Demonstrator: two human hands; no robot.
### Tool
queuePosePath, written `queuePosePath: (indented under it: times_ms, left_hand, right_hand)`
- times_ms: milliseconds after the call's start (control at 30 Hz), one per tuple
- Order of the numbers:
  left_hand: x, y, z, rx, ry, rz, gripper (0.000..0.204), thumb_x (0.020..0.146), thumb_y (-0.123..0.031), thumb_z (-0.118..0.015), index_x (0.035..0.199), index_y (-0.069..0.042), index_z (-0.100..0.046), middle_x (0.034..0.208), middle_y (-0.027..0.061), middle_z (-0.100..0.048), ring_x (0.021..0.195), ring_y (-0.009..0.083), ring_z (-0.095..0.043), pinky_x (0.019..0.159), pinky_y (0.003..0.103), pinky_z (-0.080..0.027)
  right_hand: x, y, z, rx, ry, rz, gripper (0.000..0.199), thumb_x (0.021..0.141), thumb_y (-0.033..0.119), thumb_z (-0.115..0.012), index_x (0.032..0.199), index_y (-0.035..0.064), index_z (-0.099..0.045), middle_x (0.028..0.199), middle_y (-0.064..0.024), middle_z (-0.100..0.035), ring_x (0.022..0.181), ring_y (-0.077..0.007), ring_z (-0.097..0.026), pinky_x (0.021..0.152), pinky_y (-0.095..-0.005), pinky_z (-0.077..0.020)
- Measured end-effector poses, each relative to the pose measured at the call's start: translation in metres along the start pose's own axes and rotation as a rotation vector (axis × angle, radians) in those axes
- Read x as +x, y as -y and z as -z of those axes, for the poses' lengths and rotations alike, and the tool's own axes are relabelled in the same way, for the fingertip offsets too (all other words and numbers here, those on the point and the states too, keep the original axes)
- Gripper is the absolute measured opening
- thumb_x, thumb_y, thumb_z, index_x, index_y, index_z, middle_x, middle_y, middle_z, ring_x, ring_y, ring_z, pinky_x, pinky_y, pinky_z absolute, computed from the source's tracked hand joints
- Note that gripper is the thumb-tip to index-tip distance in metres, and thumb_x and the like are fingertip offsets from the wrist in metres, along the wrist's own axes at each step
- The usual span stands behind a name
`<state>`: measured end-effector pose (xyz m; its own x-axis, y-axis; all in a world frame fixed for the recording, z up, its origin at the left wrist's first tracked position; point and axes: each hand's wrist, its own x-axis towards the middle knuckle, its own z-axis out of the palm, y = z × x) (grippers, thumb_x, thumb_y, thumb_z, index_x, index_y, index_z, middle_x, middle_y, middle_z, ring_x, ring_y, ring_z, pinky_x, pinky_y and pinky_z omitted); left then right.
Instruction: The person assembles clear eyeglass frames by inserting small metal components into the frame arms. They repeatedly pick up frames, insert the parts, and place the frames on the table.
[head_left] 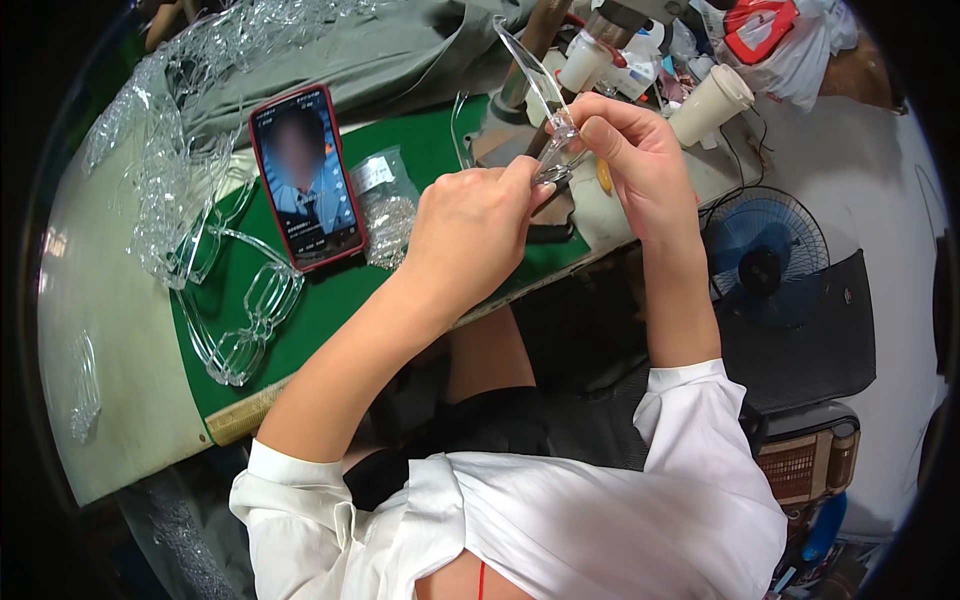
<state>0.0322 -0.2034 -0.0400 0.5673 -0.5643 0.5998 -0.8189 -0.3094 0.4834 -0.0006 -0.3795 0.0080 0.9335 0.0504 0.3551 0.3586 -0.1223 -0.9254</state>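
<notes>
Just above the middle of the frame I hold a clear plastic glasses arm (540, 95) between both hands; it runs up and to the left from my fingers toward the top edge. My right hand (630, 155) is closed on its lower end, thumb and forefinger pinching the hinge part. My left hand (470, 225) comes in from the lower left, its fingers bunched tight at that same end, touching the piece just beside my right fingertips. Whether it grips a small part there I cannot tell.

Under my hands lies the green mat (350, 290) that covers the table (100, 330). On the mat, left of my left hand, sits a small clear bag (385, 205) of tiny parts, and just beside it a phone in a red case (305, 178) with its screen lit. Below the phone, at the left middle of the frame, lie clear glasses fronts (245, 320), one partly over another. A heap of clear plastic pieces (170, 130) fills the upper left, next to a grey cloth (370, 50).

At the upper right of my hands stands a white paper cup (712, 102) among bottles and clutter. Down on the floor, right of my right forearm, is a small blue fan (765, 255).
</notes>
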Motion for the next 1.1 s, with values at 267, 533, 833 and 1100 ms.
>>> queuePosePath:
  times_ms: [267, 533, 833, 1100]
  left_hand:
    - [0.017, -0.010, -0.013, -0.015, -0.067, -0.013, 0.019, 0.089, -0.016, -0.055, 0.078, -0.002, -0.050, 0.061, 0.0141, -0.060, 0.055, 0.0328, -0.060, 0.050, 0.041, -0.047]
    - [0.047, -0.011, -0.021, 0.053, -0.110, -0.016, 0.021, 0.089, -0.017, -0.056, 0.076, -0.002, -0.050, 0.058, 0.0159, -0.058, 0.053, 0.0347, -0.059, 0.048, 0.042, -0.046]
    - [0.062, -0.005, -0.037, 0.034, -0.129, 0.008, 0.023, 0.089, -0.018, -0.056, 0.074, -0.001, -0.051, 0.058, 0.0178, -0.057, 0.055, 0.0370, -0.058, 0.050, 0.046, -0.045]
    - [0.060, -0.002, -0.041, -0.005, -0.163, 0.041, 0.022, 0.089, -0.017, -0.056, 0.074, 0.000, -0.053, 0.059, 0.0188, -0.058, 0.056, 0.0377, -0.059, 0.053, 0.045, -0.047]
  right_hand:
    - [0.003, -0.002, 0.008, -0.044, -0.156, 0.080, 0.024, 0.088, 0.022, -0.065, 0.095, -0.0005, -0.064, 0.085, -0.0026, -0.063, 0.077, -0.0100, -0.058, 0.075, -0.0238, -0.0462]
    - [0.025, -0.013, 0.027, -0.063, -0.280, 0.176, 0.030, 0.087, 0.029, -0.067, 0.095, 0.0015, -0.059, 0.086, -0.0013, -0.057, 0.075, -0.0114, -0.056, 0.074, -0.0253, -0.0461]
    - [0.039, -0.015, 0.047, -0.261, -0.570, 0.384, 0.018, 0.087, 0.018, -0.066, 0.094, 0.0031, -0.061, 0.086, -0.0003, -0.060, 0.077, -0.0108, -0.055, 0.074, -0.0244, -0.0437]
    - [0.058, 0.102, 0.078, 0.200, -0.186, 0.792, 0.017, 0.088, 0.013, -0.055, 0.103, 0.0072, -0.058, 0.110, -0.0114, -0.055, 0.105, -0.0228, -0.050, 0.078, -0.0344, -0.0431]
